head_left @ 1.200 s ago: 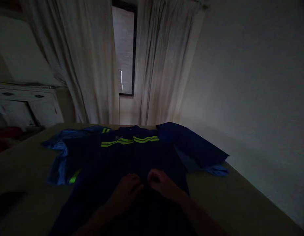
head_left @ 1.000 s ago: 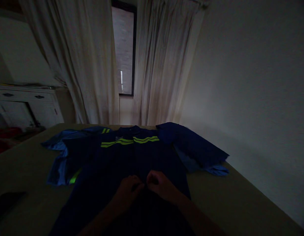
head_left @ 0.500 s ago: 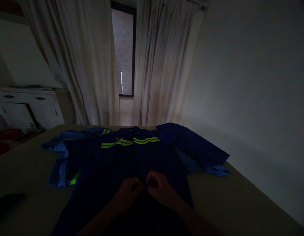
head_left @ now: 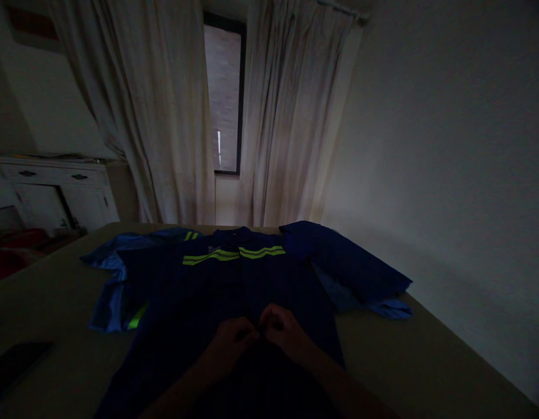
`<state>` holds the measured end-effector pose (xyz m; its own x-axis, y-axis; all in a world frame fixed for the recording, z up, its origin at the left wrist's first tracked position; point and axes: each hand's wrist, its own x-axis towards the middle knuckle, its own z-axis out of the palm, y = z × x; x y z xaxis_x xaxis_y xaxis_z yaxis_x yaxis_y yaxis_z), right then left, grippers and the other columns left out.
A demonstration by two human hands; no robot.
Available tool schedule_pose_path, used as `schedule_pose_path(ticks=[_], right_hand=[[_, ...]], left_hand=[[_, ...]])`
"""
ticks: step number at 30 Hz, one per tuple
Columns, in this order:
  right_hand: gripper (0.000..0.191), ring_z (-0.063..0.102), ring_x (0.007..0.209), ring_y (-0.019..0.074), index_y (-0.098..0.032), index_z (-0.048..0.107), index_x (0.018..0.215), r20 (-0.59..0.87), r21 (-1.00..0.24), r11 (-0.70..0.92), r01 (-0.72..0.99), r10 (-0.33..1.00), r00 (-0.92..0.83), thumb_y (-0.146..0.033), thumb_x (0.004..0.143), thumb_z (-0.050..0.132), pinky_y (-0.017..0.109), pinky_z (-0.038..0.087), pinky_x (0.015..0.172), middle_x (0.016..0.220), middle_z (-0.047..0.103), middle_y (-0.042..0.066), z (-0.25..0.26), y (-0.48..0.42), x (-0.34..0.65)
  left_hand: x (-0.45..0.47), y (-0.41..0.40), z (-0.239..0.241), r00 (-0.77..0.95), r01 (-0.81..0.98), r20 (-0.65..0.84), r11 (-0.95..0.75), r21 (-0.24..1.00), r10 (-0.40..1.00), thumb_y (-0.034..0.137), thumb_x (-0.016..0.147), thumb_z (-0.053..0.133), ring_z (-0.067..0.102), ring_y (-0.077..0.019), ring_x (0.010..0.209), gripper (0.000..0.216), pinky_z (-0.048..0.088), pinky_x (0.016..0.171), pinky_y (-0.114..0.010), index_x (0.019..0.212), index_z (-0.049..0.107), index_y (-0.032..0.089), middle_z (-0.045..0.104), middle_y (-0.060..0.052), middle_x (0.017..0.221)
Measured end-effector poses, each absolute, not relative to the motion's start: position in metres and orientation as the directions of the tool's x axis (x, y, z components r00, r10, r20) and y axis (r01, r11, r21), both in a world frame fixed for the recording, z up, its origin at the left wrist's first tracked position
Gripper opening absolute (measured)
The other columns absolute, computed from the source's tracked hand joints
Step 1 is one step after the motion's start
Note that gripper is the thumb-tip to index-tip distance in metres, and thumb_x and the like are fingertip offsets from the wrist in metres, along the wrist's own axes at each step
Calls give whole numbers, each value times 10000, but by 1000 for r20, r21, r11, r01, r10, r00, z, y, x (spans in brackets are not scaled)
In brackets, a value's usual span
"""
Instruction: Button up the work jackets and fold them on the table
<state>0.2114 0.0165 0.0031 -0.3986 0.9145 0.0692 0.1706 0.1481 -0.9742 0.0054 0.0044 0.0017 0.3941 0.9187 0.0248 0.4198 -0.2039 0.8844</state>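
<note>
A dark blue work jacket (head_left: 208, 285) with yellow-green reflective stripes across the chest lies spread on the bed-like surface, its collar at the far end. Over its front middle, my left hand (head_left: 234, 343) is closed in a pinch at the front opening. Right beside it, my right hand (head_left: 284, 331) pinches at the same spot, fingertips almost touching those of the left. Both seem to grip the jacket's front edge; darkness hides any button or small part between them. Lighter blue garment fabric (head_left: 109, 302) with a reflective band shows from under the jacket's left side.
The jacket lies on an olive-brown covered surface (head_left: 391, 355), bordered by a pale wall (head_left: 435, 174) on the right. A dark flat object, perhaps a phone (head_left: 20, 361), rests at the lower left. Curtains (head_left: 173, 128), a window (head_left: 224, 93) and a white cabinet (head_left: 55, 186) stand behind.
The view has shifted slightly, so the scene sits a little further right and lower. Both hands stay pinched together at the jacket's front, with hardly any movement.
</note>
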Motion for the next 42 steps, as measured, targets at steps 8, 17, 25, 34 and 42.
schedule_pose_path(ticks=[8,17,25,34,42], right_hand=[[184,517,694,128,-197,651,922,130,-955,225,191,902,-412,-204,738,658,240,367,621,766,593,-36,3,13,211],[200,502,684,129,-202,628,907,125,-957,208,201,923,-363,-177,712,591,243,355,617,747,559,-41,3,17,211],[180,565,820,151,-201,613,795,221,-753,438,490,871,-439,-54,751,518,269,392,751,846,597,-4,25,8,217],[157,601,869,188,-204,642,943,92,-553,404,729,899,-428,-239,807,715,285,398,743,998,629,33,25,-7,210],[127,631,982,211,-213,709,990,113,-742,342,577,912,-395,-234,867,683,319,439,884,1025,692,40,24,0,217]], left_hand=[[6,3,3,370,461,26,-208,863,929,492,906,571,668,-207,862,350,453,753,-282,885,762,199,747,-26,896],[7,3,5,379,461,46,-231,857,924,491,912,566,660,-199,842,348,454,749,-280,855,741,196,742,-22,877],[7,1,12,377,496,42,-240,835,925,471,927,529,649,-187,818,340,439,723,-270,859,726,202,729,-4,855],[-1,4,14,405,471,43,-248,847,913,451,936,557,672,-203,914,306,471,838,-297,917,756,219,763,-18,958],[-33,3,24,554,589,-31,-366,720,832,223,809,656,633,-182,953,119,443,839,-277,899,730,245,693,-3,1027]])
